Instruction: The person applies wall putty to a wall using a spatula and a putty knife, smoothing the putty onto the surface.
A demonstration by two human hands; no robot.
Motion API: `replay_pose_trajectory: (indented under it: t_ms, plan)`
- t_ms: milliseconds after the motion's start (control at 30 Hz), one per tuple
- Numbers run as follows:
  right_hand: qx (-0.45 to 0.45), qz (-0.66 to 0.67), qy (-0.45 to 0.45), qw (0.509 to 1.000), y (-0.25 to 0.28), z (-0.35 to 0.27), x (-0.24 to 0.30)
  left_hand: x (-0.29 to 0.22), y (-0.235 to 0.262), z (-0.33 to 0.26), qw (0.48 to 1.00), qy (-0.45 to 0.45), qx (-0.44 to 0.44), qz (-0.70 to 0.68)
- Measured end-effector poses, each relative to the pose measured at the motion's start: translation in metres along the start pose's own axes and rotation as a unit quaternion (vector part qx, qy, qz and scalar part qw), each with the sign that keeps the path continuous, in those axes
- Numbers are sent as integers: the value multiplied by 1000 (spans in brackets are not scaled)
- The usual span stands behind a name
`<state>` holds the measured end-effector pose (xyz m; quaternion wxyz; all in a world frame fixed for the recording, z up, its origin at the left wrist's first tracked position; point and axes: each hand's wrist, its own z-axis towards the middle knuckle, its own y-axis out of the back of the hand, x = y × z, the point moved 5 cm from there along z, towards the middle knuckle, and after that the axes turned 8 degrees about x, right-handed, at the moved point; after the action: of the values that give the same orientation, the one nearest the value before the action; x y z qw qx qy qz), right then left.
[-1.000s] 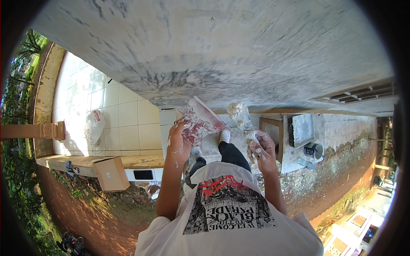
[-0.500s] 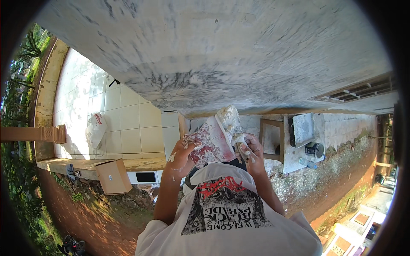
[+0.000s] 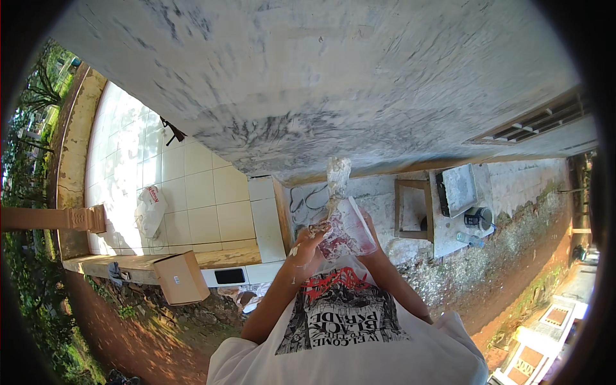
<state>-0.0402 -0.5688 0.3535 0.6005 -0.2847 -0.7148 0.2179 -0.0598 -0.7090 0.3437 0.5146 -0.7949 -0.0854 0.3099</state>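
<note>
Close to my chest, my left hand [image 3: 309,245] is closed on the left side of a reddish plastic putty scraper [image 3: 359,234] smeared with wet white filler. My right hand [image 3: 371,224] is at the right side of the scrapers, its fingers mostly hidden behind the reddish sheet. A second, filler-caked scraper [image 3: 339,174] sticks out beyond the top of the reddish one, toward the wall, and my right hand appears to grip it. White filler marks my left hand and forearm. The grey wall [image 3: 289,83] ahead carries patchy pale filler with dark streaks.
Right of me, a wooden stool [image 3: 412,185] stands beside a plank with a filler-covered tray [image 3: 459,190], a dark tub [image 3: 478,218] and a plastic bottle [image 3: 470,239]. Leftward are a cardboard box [image 3: 181,279], a phone [image 3: 230,276], a white bag [image 3: 150,212] and a tiled floor [image 3: 199,189].
Both hands have drawn closer together, the left moving rightward. The reddish scraper has shifted right and now covers most of my right hand. The view has turned slightly.
</note>
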Motion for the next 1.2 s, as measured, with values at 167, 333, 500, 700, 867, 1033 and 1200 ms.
replay_pose_trajectory:
  t_ms: [167,333,500,700,867,1033,1200]
  plan:
    - [15,141,-32,989,8,15,-24,-9,8,-7,995,17,-68,73]
    - [-40,-7,-69,997,33,1,-57,-14,12,-11,998,-35,-49,17]
    - [23,-51,-32,998,2,-45,-45,-31,7,-15,984,-117,-129,21]
    - [8,-85,-3,996,-51,-18,-39,-27,19,-18,960,-167,-197,107]
    - [-53,-45,17,997,-39,-11,-25,-41,5,-25,932,-250,-171,201]
    - [-44,-151,69,985,-2,-14,10,-52,25,-54,845,-274,-213,406]
    - [-97,33,85,991,37,-20,14,-55,30,-68,869,-286,-188,357]
